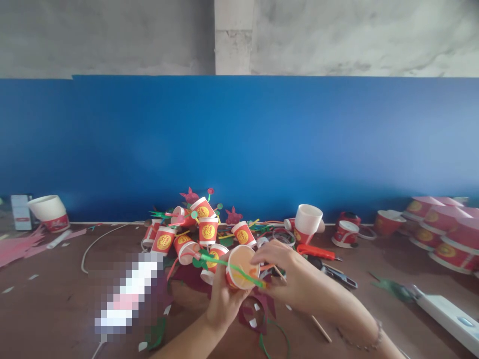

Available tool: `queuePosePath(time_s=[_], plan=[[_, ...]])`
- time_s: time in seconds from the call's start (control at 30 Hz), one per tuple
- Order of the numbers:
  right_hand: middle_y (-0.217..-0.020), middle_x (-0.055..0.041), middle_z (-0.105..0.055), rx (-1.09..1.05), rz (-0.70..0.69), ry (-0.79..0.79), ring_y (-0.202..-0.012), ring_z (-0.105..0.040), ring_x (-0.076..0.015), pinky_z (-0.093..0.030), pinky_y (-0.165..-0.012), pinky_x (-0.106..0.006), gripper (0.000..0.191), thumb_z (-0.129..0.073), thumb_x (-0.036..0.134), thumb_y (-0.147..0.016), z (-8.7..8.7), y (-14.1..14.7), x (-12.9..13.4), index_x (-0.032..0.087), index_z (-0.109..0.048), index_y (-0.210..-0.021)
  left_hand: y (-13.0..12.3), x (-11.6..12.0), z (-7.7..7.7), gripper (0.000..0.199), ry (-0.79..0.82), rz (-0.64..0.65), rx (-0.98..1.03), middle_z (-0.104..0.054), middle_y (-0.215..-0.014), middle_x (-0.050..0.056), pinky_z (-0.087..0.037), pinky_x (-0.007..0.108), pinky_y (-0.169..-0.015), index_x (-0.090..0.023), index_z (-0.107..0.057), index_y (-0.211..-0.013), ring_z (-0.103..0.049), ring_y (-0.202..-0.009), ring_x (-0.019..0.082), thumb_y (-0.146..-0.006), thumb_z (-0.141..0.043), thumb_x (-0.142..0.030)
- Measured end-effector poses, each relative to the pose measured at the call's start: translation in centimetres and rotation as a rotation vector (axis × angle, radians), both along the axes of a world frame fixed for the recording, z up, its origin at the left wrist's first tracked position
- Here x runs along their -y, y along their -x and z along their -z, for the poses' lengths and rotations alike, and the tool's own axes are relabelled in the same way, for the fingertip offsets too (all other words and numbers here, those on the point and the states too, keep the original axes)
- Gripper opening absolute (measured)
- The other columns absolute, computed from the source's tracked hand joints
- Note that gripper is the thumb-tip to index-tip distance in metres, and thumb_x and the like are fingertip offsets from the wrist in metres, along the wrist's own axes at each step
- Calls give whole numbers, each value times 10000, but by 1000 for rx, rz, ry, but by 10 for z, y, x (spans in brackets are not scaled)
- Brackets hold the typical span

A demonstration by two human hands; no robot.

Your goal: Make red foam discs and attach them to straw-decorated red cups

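Note:
My left hand (224, 299) is wrapped round a red paper cup (230, 280) with a white rim. Its open mouth is tilted up toward me, and the pale inside shows. A thin green strip (239, 270) lies across that mouth, with a green paper cutout (204, 260) at its left end. At the cup's right side my right hand (286, 271) has its fingers bent, the thumb at the strip's yellowish right end and a fingertip by the rim. Motion blurs the exact grip.
Behind the cup are several decorated red cups (207, 232). On the right lie an orange utility knife (318, 252), a dark cutter (340, 276), a white tool (449, 314) and stacked cups (454, 249). A pixelated bright phone-like object (129, 294) lies left. A blue panel (239, 139) stands behind.

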State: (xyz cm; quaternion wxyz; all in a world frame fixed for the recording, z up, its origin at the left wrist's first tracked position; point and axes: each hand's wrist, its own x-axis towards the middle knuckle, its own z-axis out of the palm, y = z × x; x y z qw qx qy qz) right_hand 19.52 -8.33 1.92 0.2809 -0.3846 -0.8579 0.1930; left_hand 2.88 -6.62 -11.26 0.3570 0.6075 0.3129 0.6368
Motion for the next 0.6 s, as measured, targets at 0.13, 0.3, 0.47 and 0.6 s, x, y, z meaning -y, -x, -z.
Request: queuePosePath(time_s=[0.13, 0.3, 0.47, 0.6], plan=[[-835, -32, -653, 80, -24, -105, -788, -561, -170, -462, -713, -298, 270, -550, 50, -744, 0, 7, 6, 223, -684, -903, 3, -2, 13, 499, -75, -153, -74, -607, -1053, 52, -476, 440, -894, -261, -454, -1199, -597, -979, 265, -763, -697, -289], [-721, -17, -610, 174, -4, -177, -705, -521, -148, -414, -647, -274, 150, -538, 132, -840, 1, 12, 9, 200, -662, -788, 4, -1, 17, 570, -158, -232, -161, -573, -1127, 102, -464, 460, -896, -231, -413, -1262, -570, -1039, 289, -763, -688, -251], [-719, -19, -592, 171, 41, -221, -724, -505, -153, -404, -639, -271, 162, -553, 132, -832, 9, 21, 3, 177, -608, -687, 3, -1, 15, 561, -139, -177, -146, -599, -1102, 85, -461, 445, -907, -243, -442, -1243, -566, -1052, 284, -746, -704, -232], [-702, -18, -591, 143, 55, -206, -712, -518, -153, -415, -625, -264, 167, -529, 113, -827, 11, 24, -2, 179, -619, -703, 1, -2, 14, 543, -77, -107, -63, -615, -1095, 77, -470, 425, -910, -240, -471, -1223, -604, -993, 261, -739, -718, -232]])
